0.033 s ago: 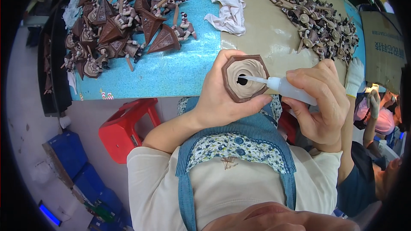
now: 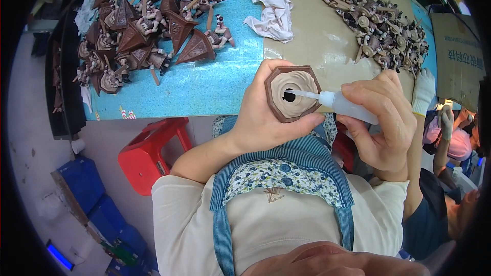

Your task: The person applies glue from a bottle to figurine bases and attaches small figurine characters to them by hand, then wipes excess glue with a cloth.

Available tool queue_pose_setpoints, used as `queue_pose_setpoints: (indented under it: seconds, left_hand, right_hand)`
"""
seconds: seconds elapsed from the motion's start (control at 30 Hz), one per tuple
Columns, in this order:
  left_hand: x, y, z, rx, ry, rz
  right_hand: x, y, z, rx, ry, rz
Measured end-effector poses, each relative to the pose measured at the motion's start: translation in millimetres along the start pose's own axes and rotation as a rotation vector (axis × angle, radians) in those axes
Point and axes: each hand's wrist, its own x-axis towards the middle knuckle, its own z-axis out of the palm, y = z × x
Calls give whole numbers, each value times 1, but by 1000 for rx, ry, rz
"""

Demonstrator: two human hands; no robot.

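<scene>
Landmark: crumpled white cloth (image 2: 273,15), one (counted as a single piece, though its folds make this uncertain), lying on the desk (image 2: 307,51).

Many-sided brown piece (image 2: 300,106), one: held up on the wearer's side of the cloth, pale hollow facing up, one dark hole at its centre.

Left hand (image 2: 263,117), one: curled around the brown piece, fingers on the far side, thumb along the near rim.

Squeeze bottle (image 2: 353,108), one, whitish and translucent: tilted, nearer the wearer than the cloth and to its right; its thin nozzle (image 2: 307,94) reaches to the hole (contact cannot be told).

Right hand (image 2: 387,122), one: part-closed, thumb and fingers gripping the bottle.

Heap of brown peaked pieces and small figures (image 2: 138,30), one: left of the cloth; overlapping, number uncertain.

Heap of small figures (image 2: 381,28), one: right of the cloth, too tangled to count.

White-gloved hands, two, a co-worker's or co-workers': one (image 2: 423,92) at the desk, one (image 2: 447,123) beyond it, both far right of the cloth.

Red stool (image 2: 146,161), one: below and left of the cloth.
</scene>
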Motion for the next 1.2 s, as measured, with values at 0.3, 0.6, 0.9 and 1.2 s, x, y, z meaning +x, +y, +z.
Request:
queue_pose_setpoints:
  seconds: [0.3,0.6,0.9,1.2]
  left_hand:
    - [5,20,-11,137,-27,-127]
    - [9,13,-11,126,-2,-67]
    - [7,16,-12,126,-62,-144]
    - [7,11,-10,144,-55,-103]
  right_hand:
    - [-29,24,19,519,309,478]
    - [-9,22,12,240,115,117]
    - [-5,17,8,110,19,34]
    - [-5,14,5,86,-4,27]
